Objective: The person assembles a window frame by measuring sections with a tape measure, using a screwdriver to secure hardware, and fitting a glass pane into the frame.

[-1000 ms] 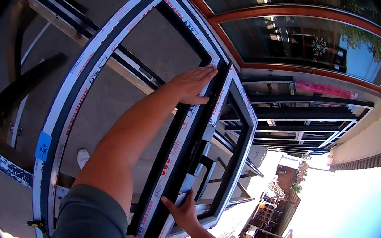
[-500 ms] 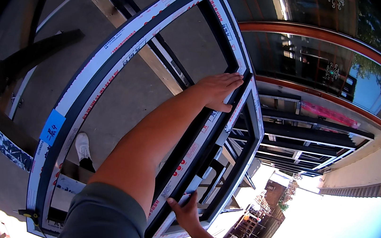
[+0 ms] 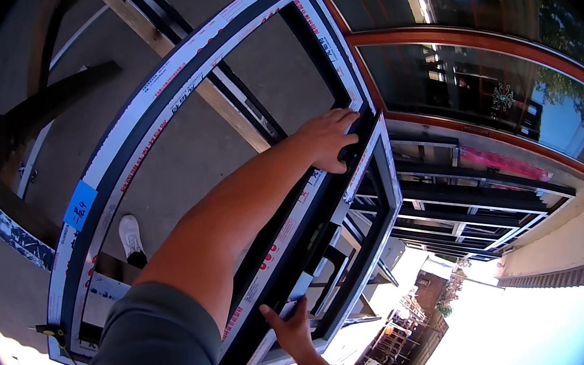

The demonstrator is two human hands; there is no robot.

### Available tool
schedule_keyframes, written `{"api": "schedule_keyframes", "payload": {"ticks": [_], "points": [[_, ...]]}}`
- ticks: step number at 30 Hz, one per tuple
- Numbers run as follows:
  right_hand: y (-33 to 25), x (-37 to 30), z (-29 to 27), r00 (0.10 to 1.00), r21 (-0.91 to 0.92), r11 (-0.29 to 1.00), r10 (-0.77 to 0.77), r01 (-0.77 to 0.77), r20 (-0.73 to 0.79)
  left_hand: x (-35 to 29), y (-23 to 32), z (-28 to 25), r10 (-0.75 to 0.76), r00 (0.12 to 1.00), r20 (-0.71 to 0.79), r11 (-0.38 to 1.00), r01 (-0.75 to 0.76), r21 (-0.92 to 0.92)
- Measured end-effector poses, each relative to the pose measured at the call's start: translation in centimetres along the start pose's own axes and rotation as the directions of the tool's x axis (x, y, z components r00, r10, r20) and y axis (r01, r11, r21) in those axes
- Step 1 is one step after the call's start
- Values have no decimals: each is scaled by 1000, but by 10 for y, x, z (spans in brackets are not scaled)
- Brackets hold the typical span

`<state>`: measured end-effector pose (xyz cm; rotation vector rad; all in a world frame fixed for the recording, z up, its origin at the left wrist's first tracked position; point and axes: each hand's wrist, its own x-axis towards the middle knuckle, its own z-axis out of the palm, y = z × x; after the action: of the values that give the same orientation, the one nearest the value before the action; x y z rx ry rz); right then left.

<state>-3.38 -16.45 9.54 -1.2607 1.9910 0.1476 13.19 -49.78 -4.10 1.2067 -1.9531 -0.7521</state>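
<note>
Window frame [image 3: 166,74]: left hand [image 3: 331,141] spread over centre bar [image 3: 270,262]; right hand [image 3: 293,332] at handled sash [image 3: 362,163], grip unclear. Uneven pressure could rack the sash, pinching either hand.

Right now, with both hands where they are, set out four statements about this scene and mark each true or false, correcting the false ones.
1. The bare left hand rests on the large dark frame with white printed film. True.
2. The blue rectangular label sits beside the bare right hand. False: it is on the frame's left side, away from both hands.
3. A white shoe shows through the frame's opening. True.
4. The right hand holds the long pink bundle. False: that hand touches the frame; the bundle lies by the stacked dark frames.
</note>
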Motion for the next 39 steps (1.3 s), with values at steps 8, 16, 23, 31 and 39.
{"api": "schedule_keyframes", "payload": {"ticks": [8,16,23,31,39], "points": [[7,-13,-21,999,10,1000,6,-5,-52,14,11,-7,46,998,31,996,-48,72],[3,-16,-18,998,18,1000,8,-7,-57,16,8,-1,65,998,5,992,-66,106],[9,-15,-17,997,21,1000,-15,16,-75,15,9,-6,69,997,33,992,-72,104],[-10,-1,-5,994,-89,992,91,-85,64,-4,-29,34,126,978,-167,992,-120,42],[3,8,6,999,-158,987,38,-32,31,0,-28,36,86,986,-140,996,-86,7]]}}
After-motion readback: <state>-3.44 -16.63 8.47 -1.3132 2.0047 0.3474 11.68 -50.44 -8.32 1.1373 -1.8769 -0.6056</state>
